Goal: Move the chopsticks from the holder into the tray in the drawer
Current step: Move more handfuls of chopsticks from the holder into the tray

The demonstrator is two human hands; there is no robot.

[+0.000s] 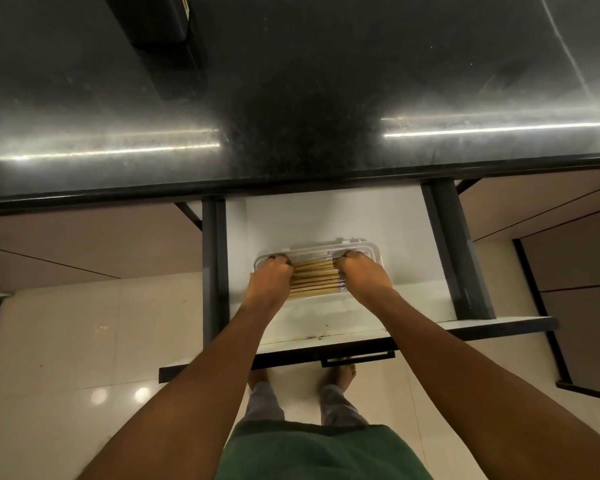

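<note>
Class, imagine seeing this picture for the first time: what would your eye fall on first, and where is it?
The left hand and right hand each curl over one end of a row of tan chopsticks lying in a white tray inside the open drawer. Above them, a dark glossy counter fills the upper half, streaked with bright light reflections.

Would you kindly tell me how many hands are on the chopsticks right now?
2. The left hand curls over the left ends of the chopsticks and the right hand over their right ends, inside the white tray in the open drawer; fingertips are hidden.
</note>
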